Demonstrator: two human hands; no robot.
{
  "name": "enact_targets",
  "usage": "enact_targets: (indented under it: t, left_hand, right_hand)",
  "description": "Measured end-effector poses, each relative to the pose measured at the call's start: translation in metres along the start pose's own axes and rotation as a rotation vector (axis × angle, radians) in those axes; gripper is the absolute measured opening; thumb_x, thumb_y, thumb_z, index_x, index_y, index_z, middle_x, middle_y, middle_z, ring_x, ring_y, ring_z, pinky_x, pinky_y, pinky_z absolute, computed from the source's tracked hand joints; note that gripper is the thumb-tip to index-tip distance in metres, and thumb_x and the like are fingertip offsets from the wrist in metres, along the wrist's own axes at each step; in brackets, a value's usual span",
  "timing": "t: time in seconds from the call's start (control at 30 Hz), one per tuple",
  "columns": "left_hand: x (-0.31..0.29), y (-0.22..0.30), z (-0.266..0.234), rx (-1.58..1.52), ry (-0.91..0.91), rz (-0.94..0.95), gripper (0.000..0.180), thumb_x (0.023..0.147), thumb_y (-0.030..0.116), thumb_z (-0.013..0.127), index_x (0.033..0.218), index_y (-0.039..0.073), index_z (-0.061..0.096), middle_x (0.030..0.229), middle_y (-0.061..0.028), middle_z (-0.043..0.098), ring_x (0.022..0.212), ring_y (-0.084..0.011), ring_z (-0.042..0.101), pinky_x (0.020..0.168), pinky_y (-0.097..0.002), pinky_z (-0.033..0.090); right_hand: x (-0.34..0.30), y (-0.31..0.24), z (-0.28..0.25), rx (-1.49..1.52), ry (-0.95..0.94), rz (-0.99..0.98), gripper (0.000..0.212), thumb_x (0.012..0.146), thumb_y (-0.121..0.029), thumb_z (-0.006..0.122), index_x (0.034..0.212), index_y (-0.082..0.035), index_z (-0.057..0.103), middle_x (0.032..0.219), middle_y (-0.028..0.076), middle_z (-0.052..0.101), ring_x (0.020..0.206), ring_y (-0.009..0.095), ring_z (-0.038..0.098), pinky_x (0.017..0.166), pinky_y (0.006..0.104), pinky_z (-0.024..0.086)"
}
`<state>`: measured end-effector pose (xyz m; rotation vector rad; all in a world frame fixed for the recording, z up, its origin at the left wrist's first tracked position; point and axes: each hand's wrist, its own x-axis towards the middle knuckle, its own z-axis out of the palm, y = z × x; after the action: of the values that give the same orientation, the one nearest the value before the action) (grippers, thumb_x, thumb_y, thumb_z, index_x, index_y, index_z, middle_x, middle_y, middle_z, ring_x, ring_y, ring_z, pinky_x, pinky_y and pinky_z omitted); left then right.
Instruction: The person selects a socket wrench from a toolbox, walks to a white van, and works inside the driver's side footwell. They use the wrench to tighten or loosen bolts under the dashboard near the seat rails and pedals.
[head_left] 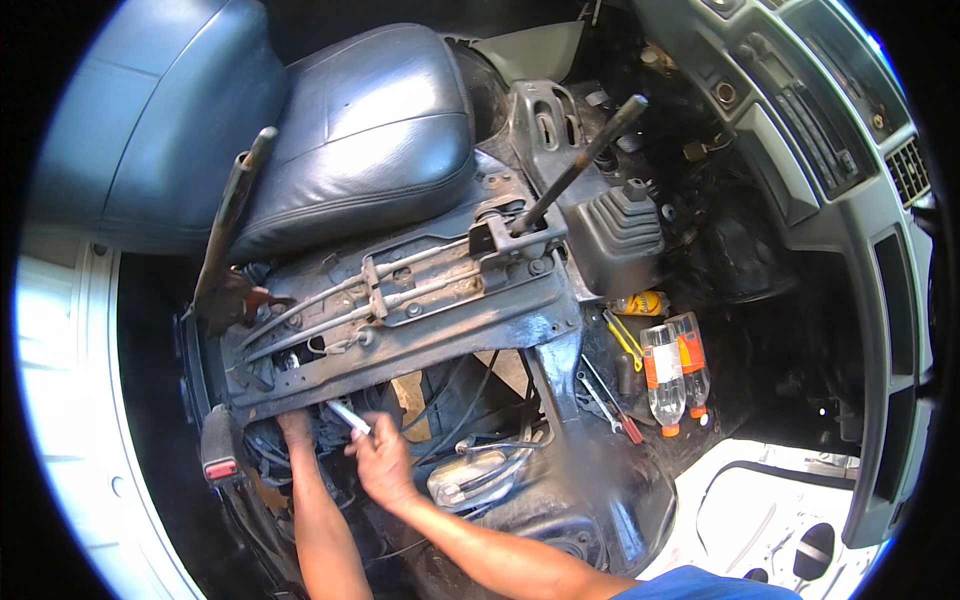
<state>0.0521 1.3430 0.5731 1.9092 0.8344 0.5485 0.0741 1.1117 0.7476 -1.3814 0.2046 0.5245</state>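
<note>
My left hand (pixel 294 424) reaches down beneath the edge of a dark metal frame (pixel 430 345), into the opening below it. Its fingers are hidden there. Close beside it on the right, my right hand (pixel 382 455) is closed around a short, whitish rod-shaped tool (pixel 348 416). The tool slants up and left toward the frame's lower edge; its far end is lost in shadow, so its exact kind does not show. Cables and hoses (pixel 450 400) run through the opening around both hands.
A black seat (pixel 375 120) stands beyond the frame. Two bare levers (pixel 585 160) (pixel 230 210) rise from it. Plastic bottles (pixel 663 385), yellow-handled pliers (pixel 625 340), a wrench (pixel 598 400) and a red-handled screwdriver (pixel 628 425) lie to the right. The dashboard (pixel 850 210) borders the far right.
</note>
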Motion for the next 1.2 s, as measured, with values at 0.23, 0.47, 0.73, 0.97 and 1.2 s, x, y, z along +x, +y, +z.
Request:
enact_targets:
  t: [0.23, 0.47, 0.73, 0.97, 1.2]
  left_hand:
    - [0.000, 0.018, 0.013, 0.166, 0.075, 0.100, 0.047, 0.099, 0.018, 0.059, 0.141, -0.001, 0.050, 0.145, -0.0189, 0.054, 0.130, -0.0345, 0.049, 0.115, -0.0455, 0.032]
    - [0.004, 0.016, 0.023, -0.032, 0.222, -0.057, 0.037, 0.090, 0.021, 0.069, 0.118, -0.002, 0.064, 0.124, -0.0191, 0.066, 0.112, -0.0334, 0.061, 0.103, -0.0445, 0.044]
    - [-0.001, 0.031, 0.024, 0.134, 0.233, 0.086, 0.035, 0.090, 0.020, 0.067, 0.117, -0.002, 0.065, 0.121, -0.0176, 0.068, 0.108, -0.0303, 0.062, 0.100, -0.0426, 0.046]
    - [-0.003, 0.039, 0.028, 0.364, 0.202, 0.151, 0.038, 0.087, 0.024, 0.071, 0.118, 0.001, 0.067, 0.121, -0.0177, 0.068, 0.115, -0.0342, 0.062, 0.103, -0.0455, 0.044]
    - [-0.004, 0.038, 0.036, 0.096, 0.193, -0.007, 0.042, 0.086, 0.024, 0.073, 0.120, 0.001, 0.064, 0.120, -0.0169, 0.068, 0.110, -0.0333, 0.062, 0.101, -0.0436, 0.045]
  right_hand:
    - [0.098, -0.019, -0.038, -0.071, 0.151, -0.429, 0.023, 0.093, -0.011, 0.055, 0.103, 0.005, 0.066, 0.095, 0.020, 0.072, 0.091, 0.032, 0.068, 0.080, 0.0397, 0.052]
    - [0.004, -0.011, -0.017, -0.305, -0.167, 0.005, 0.027, 0.089, -0.022, 0.073, 0.103, -0.006, 0.057, 0.068, 0.010, 0.060, 0.058, 0.017, 0.055, 0.058, 0.0333, 0.046]
    - [0.022, 0.013, -0.014, 0.012, -0.001, -0.075, 0.021, 0.096, -0.013, 0.064, 0.110, -0.001, 0.054, 0.084, 0.007, 0.066, 0.070, 0.012, 0.062, 0.065, 0.0308, 0.051]
    - [0.110, -0.012, -0.055, -0.270, 0.058, -0.500, 0.019, 0.093, -0.010, 0.058, 0.104, 0.003, 0.065, 0.100, 0.018, 0.072, 0.092, 0.032, 0.066, 0.084, 0.0429, 0.051]
    - [-0.012, 0.007, 0.002, -0.215, -0.227, -0.058, 0.024, 0.093, -0.012, 0.071, 0.106, -0.004, 0.053, 0.083, 0.004, 0.062, 0.069, 0.005, 0.055, 0.061, 0.0247, 0.047]
